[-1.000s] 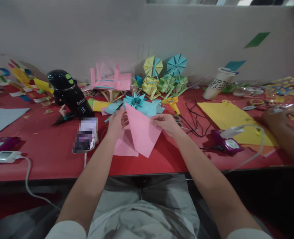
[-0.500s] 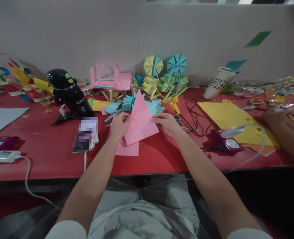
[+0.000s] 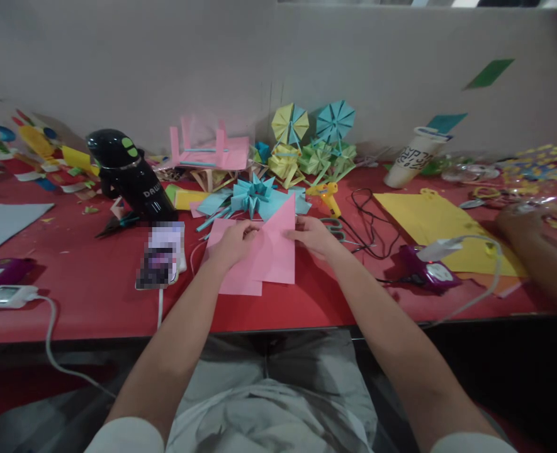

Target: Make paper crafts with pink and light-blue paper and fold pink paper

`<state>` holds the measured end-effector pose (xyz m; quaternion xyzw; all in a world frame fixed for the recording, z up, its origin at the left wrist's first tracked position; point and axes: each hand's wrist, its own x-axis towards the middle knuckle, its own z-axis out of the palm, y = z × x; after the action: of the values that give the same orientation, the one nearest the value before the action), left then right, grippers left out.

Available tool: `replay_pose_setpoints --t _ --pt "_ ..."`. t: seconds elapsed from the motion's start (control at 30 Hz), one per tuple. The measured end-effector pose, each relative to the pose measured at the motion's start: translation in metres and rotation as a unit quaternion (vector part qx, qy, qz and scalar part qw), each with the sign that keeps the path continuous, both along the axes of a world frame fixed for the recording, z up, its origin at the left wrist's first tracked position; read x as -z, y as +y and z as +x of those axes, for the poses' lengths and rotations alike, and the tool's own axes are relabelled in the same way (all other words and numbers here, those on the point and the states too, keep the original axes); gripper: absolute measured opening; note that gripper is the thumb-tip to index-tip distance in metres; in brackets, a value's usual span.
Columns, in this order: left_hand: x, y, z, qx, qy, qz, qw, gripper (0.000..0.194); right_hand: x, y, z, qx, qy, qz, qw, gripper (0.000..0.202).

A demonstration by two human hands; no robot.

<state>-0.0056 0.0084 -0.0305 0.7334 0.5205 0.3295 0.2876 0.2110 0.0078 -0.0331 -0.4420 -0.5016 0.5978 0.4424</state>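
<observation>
A folded sheet of pink paper (image 3: 281, 245) is held up in front of me, its point turned to the upper right. My right hand (image 3: 312, 236) pinches its right edge between thumb and fingers. At its left side, my left hand (image 3: 236, 244) has curled fingers closed on the edge; the fingertips are partly hidden. Under and left of it lies another pink sheet (image 3: 240, 286) on the red table. Just behind sits a blue folded-paper star (image 3: 253, 196) on blue paper pieces.
A yellow glue gun (image 3: 326, 196) and scissors (image 3: 335, 229) lie behind my right hand. On the left stand a black bottle (image 3: 139, 182) and a phone (image 3: 161, 255). Yellow paper (image 3: 429, 220), a purple power socket (image 3: 432, 270) and another person's arm (image 3: 537, 251) are at right.
The folded pink paper has turned clockwise, its point moving from straight up to the upper right. My right hand has shifted slightly left and lower along its edge.
</observation>
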Motion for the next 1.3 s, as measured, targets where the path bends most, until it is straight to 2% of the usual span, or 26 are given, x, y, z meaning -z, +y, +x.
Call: replay_pose_setpoints --t 0.23,0.43,0.6,0.7,0.8,0.9,1.0,1.1,1.17,1.3 --pt "0.0 0.0 -0.002 0.006 0.063 0.029 0.998 0.022 -0.008 -0.006 -0.002 -0.034 -0.028 -0.051 0.998 0.034" --pt "0.001 -0.001 -0.001 0.013 0.102 0.035 0.994 0.02 -0.003 0.003 0.006 0.045 -0.006 0.014 0.999 0.026" --pt "0.001 -0.004 0.003 0.044 0.074 0.062 0.994 0.019 0.001 0.004 0.004 0.069 0.01 0.021 0.997 0.032" --pt "0.0 -0.005 0.004 0.035 0.07 0.06 0.995 0.017 0.002 0.005 0.004 0.064 0.001 0.023 0.998 0.032" --pt "-0.003 -0.006 0.004 0.023 0.085 0.065 0.994 0.018 0.002 0.008 0.009 0.072 -0.058 0.088 0.992 0.034" --pt "-0.006 -0.007 0.004 0.037 0.106 0.082 0.99 0.018 0.002 0.009 0.014 0.082 -0.177 0.213 0.957 0.03" --pt "-0.007 -0.008 0.006 0.049 0.137 0.109 0.983 0.017 0.002 0.005 0.013 0.05 -0.318 0.323 0.89 0.014" --pt "-0.008 -0.007 0.009 0.065 0.164 0.145 0.974 0.017 0.001 -0.001 0.005 0.011 -0.435 0.354 0.828 0.014" --pt "-0.008 -0.008 0.011 0.075 0.177 0.161 0.968 0.016 0.0 -0.004 0.0 0.004 -0.484 0.354 0.8 0.015" --pt "-0.008 -0.01 0.016 0.077 0.189 0.177 0.963 0.017 -0.001 -0.007 -0.007 -0.014 -0.506 0.365 0.781 0.018"
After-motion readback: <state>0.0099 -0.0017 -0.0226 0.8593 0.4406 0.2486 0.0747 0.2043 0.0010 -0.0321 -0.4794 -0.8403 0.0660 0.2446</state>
